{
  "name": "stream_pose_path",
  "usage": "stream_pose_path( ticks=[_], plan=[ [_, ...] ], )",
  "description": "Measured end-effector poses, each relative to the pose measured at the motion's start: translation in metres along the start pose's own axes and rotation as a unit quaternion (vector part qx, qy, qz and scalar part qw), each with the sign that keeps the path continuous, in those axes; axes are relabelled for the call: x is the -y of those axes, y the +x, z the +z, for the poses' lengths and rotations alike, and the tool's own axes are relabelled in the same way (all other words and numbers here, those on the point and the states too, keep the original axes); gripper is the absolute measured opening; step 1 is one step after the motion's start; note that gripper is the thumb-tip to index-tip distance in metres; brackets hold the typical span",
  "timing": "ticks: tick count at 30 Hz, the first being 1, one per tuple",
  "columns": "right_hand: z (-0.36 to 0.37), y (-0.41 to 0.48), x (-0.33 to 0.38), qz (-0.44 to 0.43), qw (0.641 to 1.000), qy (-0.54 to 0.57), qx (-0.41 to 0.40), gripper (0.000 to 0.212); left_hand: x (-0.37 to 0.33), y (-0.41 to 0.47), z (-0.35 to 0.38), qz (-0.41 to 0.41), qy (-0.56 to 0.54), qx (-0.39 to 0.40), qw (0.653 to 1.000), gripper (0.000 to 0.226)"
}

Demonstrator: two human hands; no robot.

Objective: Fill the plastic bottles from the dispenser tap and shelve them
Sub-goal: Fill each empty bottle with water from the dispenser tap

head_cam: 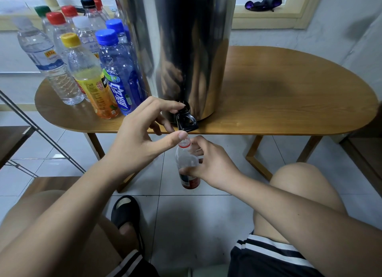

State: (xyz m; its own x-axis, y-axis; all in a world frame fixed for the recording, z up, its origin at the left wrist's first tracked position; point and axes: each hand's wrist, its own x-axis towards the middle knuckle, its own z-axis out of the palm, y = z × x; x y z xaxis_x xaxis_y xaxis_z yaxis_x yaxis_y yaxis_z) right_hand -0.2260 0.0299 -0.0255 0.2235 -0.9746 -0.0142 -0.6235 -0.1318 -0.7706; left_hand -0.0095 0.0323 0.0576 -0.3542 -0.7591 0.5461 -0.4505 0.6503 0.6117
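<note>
Left hand (142, 132): index fingertip hooked over the top of the black tap (186, 116), other fingers curled beside it, thumb tip at the bottle mouth. Right hand (213, 165) grips the uncapped clear bottle (186, 155) at mid-body, upright, with its mouth just below the tap. The tap projects from the steel dispenser (177, 49) at the front edge of the wooden table (289, 95); capped bottles (82, 70) are clustered left of the dispenser.

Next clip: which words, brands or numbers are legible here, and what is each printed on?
"脉动", large white characters, on the label of the front blue-capped bottle.
"3D", at the top of that same label; the rest is too small.
Yellow-capped bottle: label print blurred.
White-capped bottle at far left: label unreadable.
Uncapped bottle: red label unreadable.
</note>
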Motion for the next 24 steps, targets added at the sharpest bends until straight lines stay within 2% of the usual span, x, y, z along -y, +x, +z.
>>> stream_pose_path(
  ticks=[24],
  plan=[
    [0.0010, 0.0009, 0.0010, 0.004, 1.000, -0.011, 0.009, 0.070, -0.0022, -0.0001, -0.0004, -0.004, -0.007, 0.001, 1.000, 0.048]
  ],
)
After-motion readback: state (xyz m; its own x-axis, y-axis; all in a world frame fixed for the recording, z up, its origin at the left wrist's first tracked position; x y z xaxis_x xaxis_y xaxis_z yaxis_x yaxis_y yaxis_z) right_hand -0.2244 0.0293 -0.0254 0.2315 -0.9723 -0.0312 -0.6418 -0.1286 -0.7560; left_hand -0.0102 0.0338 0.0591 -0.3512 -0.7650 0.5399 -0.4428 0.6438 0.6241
